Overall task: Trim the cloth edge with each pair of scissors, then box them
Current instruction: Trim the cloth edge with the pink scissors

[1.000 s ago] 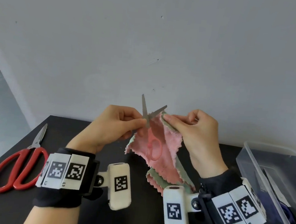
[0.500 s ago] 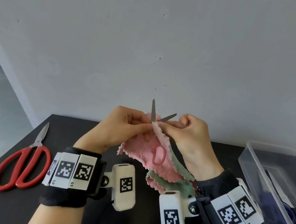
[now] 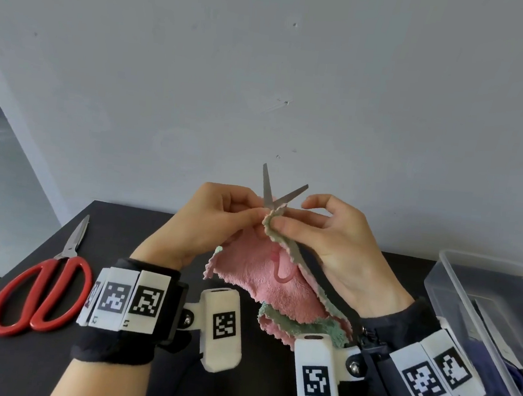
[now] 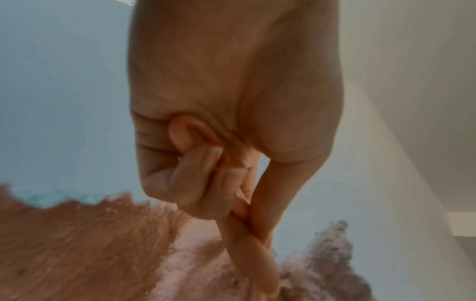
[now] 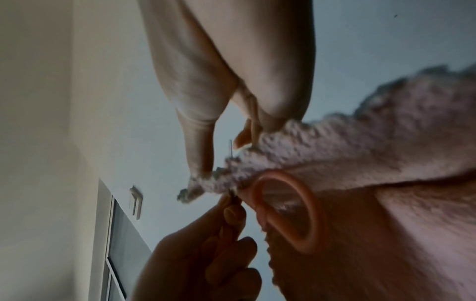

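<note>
A pink and green cloth point(image 3: 255, 277) hangs above the black table point(image 3: 117, 225) between both hands. My left hand point(image 3: 257, 213) holds small pink-handled scissors point(image 3: 268, 192), their blades open and pointing up just above the cloth's top edge. In the left wrist view one pink handle loop point(image 4: 180, 130) sits round a curled finger of my left hand point(image 4: 231, 183). The other loop point(image 5: 318, 213) hangs free against the cloth point(image 5: 360, 152). My right hand point(image 3: 283, 224) pinches the cloth's top edge beside the blades, index finger lifted. Large red-handled scissors point(image 3: 37, 291) lie on the table at the left.
A clear plastic box point(image 3: 453, 312) stands at the table's right edge with dark items point(image 3: 509, 365) inside. A grey wall rises close behind the table. The table's left edge runs just beyond the red scissors.
My hands have come closer together. The cloth's top edge has moved in against the base of the open blades, and my right index finger has lifted off the cloth.
</note>
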The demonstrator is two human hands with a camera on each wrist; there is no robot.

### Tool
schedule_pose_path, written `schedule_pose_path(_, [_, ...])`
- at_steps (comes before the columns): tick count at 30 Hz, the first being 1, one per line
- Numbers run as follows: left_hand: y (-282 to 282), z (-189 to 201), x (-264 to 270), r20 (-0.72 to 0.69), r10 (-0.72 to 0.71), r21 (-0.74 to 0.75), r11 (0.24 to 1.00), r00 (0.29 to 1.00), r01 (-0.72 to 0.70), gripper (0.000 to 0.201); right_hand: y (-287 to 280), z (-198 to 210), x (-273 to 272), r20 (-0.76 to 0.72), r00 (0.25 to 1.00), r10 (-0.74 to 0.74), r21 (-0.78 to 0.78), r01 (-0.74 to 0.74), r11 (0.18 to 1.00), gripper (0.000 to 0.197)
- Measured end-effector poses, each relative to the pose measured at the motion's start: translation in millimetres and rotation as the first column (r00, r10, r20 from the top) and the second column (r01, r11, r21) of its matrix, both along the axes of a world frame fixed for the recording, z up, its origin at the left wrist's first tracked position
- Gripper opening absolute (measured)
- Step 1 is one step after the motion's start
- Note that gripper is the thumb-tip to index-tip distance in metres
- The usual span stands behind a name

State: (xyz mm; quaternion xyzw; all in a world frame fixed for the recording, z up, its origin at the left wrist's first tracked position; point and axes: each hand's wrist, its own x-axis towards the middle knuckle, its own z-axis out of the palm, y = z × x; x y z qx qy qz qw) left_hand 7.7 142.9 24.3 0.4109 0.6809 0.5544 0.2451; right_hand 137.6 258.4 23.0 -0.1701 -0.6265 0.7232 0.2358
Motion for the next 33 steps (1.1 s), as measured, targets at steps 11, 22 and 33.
schedule_pose_path(11, [-10,5,-3,0.006,-0.037,-0.065,0.997,0.999,0.037,0.016,18,-8,1,0.022,0.961,-0.275,0.141,0.269,0.953,0.018])
schedule_pose_path(22, [-3,3,1,0.024,-0.058,-0.019,0.998,0.998,0.058,0.02,17,-8,-2,-0.079,0.994,-0.073,-0.249,0.051,0.967,0.006])
schedule_pose_path(33, [0,-1,-3,0.046,0.011,-0.034,0.999,0.999,-0.009,0.025,16,-14,-4,-0.084,0.993,0.088,-0.043,-0.092,0.995,0.027])
